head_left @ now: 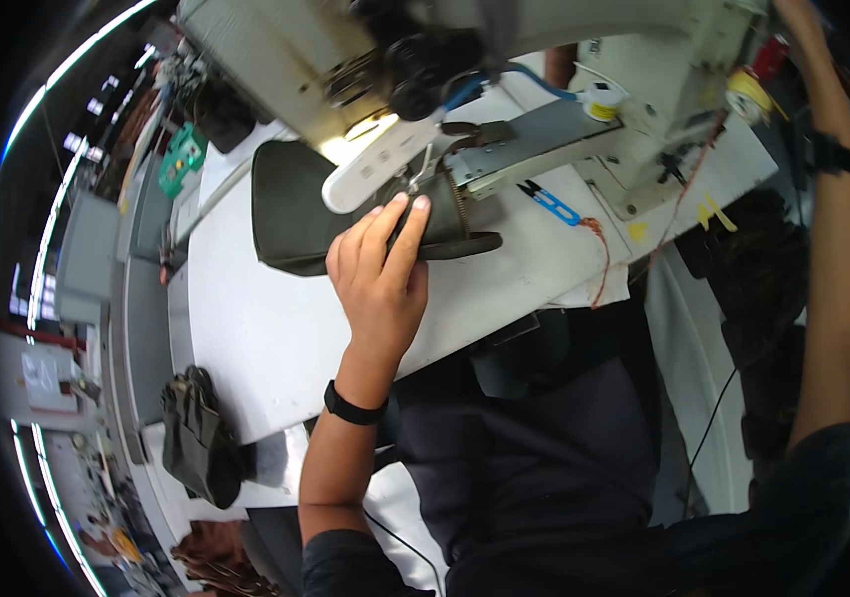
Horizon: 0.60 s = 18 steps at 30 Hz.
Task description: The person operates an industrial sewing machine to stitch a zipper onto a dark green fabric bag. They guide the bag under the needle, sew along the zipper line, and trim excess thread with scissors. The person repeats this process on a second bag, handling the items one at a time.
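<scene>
My left hand (381, 274) rests with extended fingers on a dark olive bag piece (291, 209) with a zipper (460, 209) along its right side, just below a white elongated attachment (365, 174) on a large sewing machine (534, 25). The bag piece lies beside the machine's narrow arm (534, 144). My right arm reaches up to the top right; my right hand (793, 20) is at the picture's edge near the machine, its fingers cut off. Blue snips (554, 204) with dark blades lie on the white table (266, 338), right of the bag, beside orange thread ends.
A dark bag (201, 438) lies at lower left, with brown material (216, 557) below it. A green object (181, 159) sits on the left. Yellow (748, 99) and red (771, 58) spools stand at upper right. Dark material (758, 289) hangs beyond the table's right edge.
</scene>
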### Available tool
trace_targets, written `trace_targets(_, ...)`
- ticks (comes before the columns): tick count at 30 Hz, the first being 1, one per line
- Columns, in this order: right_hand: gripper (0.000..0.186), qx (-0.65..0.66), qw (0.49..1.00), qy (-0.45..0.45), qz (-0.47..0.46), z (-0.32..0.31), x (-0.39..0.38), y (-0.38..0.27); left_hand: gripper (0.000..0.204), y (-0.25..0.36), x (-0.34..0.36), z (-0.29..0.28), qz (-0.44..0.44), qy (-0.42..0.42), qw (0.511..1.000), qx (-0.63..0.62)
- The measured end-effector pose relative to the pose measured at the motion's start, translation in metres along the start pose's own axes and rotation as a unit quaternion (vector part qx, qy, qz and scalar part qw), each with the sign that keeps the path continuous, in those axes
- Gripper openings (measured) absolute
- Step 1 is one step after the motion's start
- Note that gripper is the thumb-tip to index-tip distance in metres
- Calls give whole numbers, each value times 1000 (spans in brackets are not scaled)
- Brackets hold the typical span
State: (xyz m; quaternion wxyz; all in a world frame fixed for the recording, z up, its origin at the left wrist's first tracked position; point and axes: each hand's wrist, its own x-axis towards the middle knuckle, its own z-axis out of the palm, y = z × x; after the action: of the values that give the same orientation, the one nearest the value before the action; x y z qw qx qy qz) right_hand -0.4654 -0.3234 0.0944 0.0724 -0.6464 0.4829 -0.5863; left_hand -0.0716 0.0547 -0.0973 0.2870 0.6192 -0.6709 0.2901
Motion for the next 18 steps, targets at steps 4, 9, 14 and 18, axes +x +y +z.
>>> trace_targets(4,53,-30,979,189,-63,13,-5,101,68,3,3,1,14,9,1000,5)
trace_targets(9,58,36,984,164,-54,18,-19,103,68,40,0,-33,-43,-68,994,67)
trace_targets(14,53,46,987,143,-54,8,-29,90,85,66,-8,-50,-124,-131,984,6)
trace_targets(18,48,123,984,129,-25,9,-35,81,103,69,-7,-35,-170,-133,976,34)
